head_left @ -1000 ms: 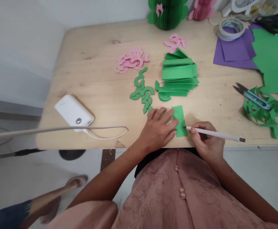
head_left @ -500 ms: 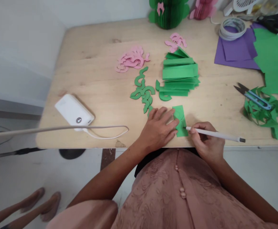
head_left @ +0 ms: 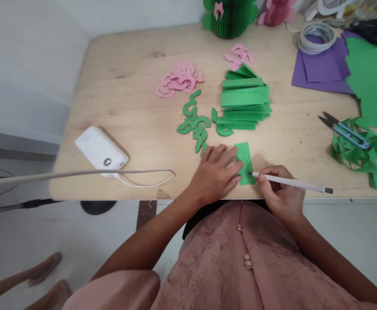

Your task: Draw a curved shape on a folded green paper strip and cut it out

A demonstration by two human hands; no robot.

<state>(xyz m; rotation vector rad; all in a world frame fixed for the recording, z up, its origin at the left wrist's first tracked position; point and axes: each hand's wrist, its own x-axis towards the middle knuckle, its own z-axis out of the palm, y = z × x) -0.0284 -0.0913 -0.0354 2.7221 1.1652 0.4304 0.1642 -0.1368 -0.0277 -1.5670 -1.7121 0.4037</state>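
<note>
Drawing seems paused: near the table's (head_left: 110, 107) front edge paper (head_left: 247, 157) is pinned by left hand (head_left: 213, 174), pen (head_left: 293, 182) gripped unmoved by right hand (head_left: 283, 196)

Papercraft workplace, whether home or workshop unclear: wooden bench (head_left: 126, 107) by a wall (head_left: 149, 17), cut shapes (head_left: 194, 123) beyond the left fingers (head_left: 219, 151), snips (head_left: 350, 134) and scraps (head_left: 346, 156) rightward of the right fingers (head_left: 263, 178), tape (head_left: 316, 49) farther off.

pen (head_left: 306, 185): white — dark end | paper slip (head_left: 245, 157): green | sheets (head_left: 320, 66): purple | blouse (head_left: 214, 262): dusty pink — swirling pattern
</note>
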